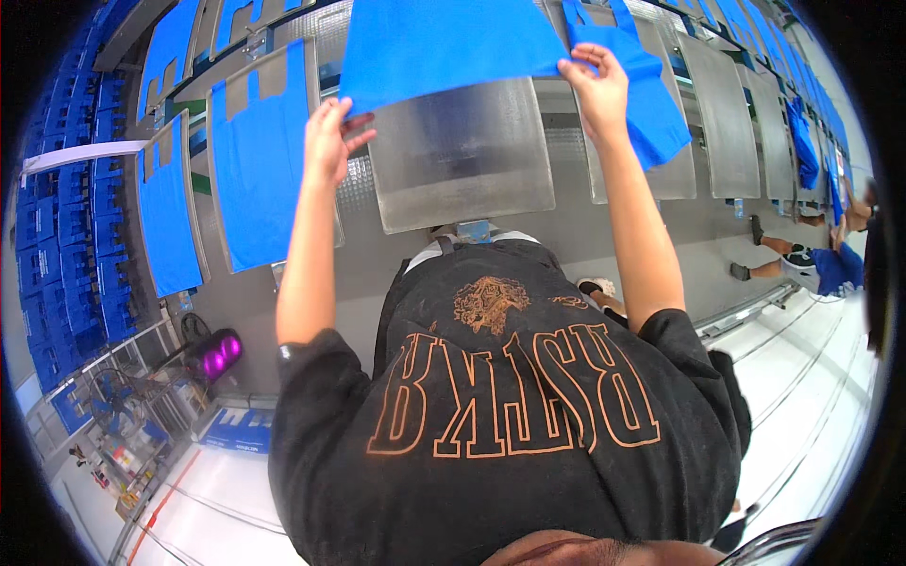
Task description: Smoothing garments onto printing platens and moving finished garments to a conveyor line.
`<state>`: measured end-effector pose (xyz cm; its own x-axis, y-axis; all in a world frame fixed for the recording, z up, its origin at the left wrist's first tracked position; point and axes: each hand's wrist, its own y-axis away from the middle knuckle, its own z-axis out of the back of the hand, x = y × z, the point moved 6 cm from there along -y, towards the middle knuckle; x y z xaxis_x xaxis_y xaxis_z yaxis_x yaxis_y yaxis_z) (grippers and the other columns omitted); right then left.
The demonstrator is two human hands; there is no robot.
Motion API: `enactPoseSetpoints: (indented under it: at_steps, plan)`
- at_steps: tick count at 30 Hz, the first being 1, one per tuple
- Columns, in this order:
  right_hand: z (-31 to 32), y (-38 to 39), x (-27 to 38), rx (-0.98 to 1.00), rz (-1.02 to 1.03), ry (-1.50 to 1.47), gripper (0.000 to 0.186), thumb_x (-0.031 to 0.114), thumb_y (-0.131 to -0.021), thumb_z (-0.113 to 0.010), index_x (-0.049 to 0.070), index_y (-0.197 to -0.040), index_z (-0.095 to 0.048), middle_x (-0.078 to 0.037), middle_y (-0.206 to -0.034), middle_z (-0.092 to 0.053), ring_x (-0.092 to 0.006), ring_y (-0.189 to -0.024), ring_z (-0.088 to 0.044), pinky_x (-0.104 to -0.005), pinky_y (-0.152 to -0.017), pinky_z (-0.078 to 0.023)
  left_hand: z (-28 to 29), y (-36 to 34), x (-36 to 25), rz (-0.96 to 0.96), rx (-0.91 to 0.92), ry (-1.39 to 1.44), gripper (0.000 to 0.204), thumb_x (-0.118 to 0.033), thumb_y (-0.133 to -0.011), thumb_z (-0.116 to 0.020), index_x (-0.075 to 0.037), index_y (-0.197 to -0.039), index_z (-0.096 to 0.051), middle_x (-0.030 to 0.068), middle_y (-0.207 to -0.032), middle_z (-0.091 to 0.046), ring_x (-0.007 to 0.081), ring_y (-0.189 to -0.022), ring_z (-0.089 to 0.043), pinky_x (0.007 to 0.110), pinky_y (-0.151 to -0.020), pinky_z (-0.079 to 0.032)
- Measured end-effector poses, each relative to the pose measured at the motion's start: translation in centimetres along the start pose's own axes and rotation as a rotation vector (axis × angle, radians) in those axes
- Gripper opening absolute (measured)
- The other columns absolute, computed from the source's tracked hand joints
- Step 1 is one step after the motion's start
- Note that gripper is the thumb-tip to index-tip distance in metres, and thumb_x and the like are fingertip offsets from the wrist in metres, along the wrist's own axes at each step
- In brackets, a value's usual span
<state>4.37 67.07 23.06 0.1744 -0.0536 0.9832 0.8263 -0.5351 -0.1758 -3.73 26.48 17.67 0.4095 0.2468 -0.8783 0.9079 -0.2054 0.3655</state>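
A blue fabric bag (453,49) is stretched between my two hands at the far side, its straight near edge facing me. My left hand (328,140) pinches its left corner between thumb and fingertip, the other fingers loose. At the opposite corner, my right hand (601,87) grips the edge with the thumb and curled fingers. Beneath and nearer to me lies a grey rectangular plate (462,170), its far part covered by the bag. Just beyond my right hand, another blue bag (651,104) lies rumpled and askew over the neighbouring plate.
Flat blue bags with handle cut-outs (260,170) lie on plates to the left. Bare plates (719,123) continue rightward. Stacked blue bags (71,245) fill the far left. A black fan-like device with a purple glow (221,354) stands lower left. Another person (835,259) is at right.
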Motion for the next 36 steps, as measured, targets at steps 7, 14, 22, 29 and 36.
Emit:
enactPoseSetpoints:
  at_steps: [7,14,22,29,36]
  plan:
    - [3.4,7.3,-11.1,0.013,-0.295,0.058,0.046,-0.007,-0.079,-0.077,-0.004,-0.121,-0.059,-0.017,-0.113,-0.066,-0.0183,-0.091,-0.068,-0.0305,-0.082,-0.058,4.3,2.2,13.7,0.271,-0.097,-0.172,0.02,-0.034,-0.095,-0.073,-0.017,-0.094,-0.062,-0.0021,-0.086,-0.058,0.0097,-0.072,-0.059,0.028,-0.061,-0.052]
    - [6.1,12.2,-16.1,0.0,-0.598,0.231,0.051,-0.008,-0.079,-0.077,-0.004,-0.126,-0.058,-0.016,-0.1,-0.069,-0.0206,-0.086,-0.07,-0.0325,-0.074,-0.061,5.8,3.6,18.8,0.306,-0.136,-0.368,0.023,-0.028,-0.093,-0.076,-0.006,-0.094,-0.069,0.0015,-0.081,-0.067,0.0073,-0.062,-0.06,0.023,-0.051,-0.047]
    - [6.4,15.5,-16.7,0.064,-0.681,0.255,0.046,0.006,-0.082,-0.083,0.0,-0.123,-0.062,-0.01,-0.095,-0.073,-0.0123,-0.078,-0.068,-0.0263,-0.066,-0.056,7.4,6.2,18.7,0.204,-0.199,-0.536,0.023,-0.024,-0.09,-0.079,-0.003,-0.096,-0.071,0.0032,-0.079,-0.072,0.0069,-0.057,-0.06,0.024,-0.047,-0.046]
    - [7.7,16.8,-16.1,0.08,-0.666,0.465,0.043,0.011,-0.08,-0.084,0.0,-0.117,-0.066,-0.009,-0.089,-0.075,-0.0111,-0.078,-0.068,-0.0266,-0.066,-0.053,7.7,8.2,18.6,0.21,-0.244,-0.683,0.026,-0.023,-0.09,-0.077,-0.002,-0.107,-0.074,0.0065,-0.085,-0.076,0.009,-0.062,-0.066,0.025,-0.053,-0.051]
    - [7.8,17.9,-16.4,0.086,-0.592,0.5,0.037,0.012,-0.081,-0.084,0.001,-0.111,-0.066,-0.009,-0.088,-0.077,-0.011,-0.079,-0.07,-0.0277,-0.073,-0.055,8.4,8.7,18.6,0.208,-0.254,-0.731,0.025,-0.024,-0.089,-0.078,-0.002,-0.103,-0.075,0.0057,-0.082,-0.075,0.0093,-0.062,-0.066,0.026,-0.053,-0.053]
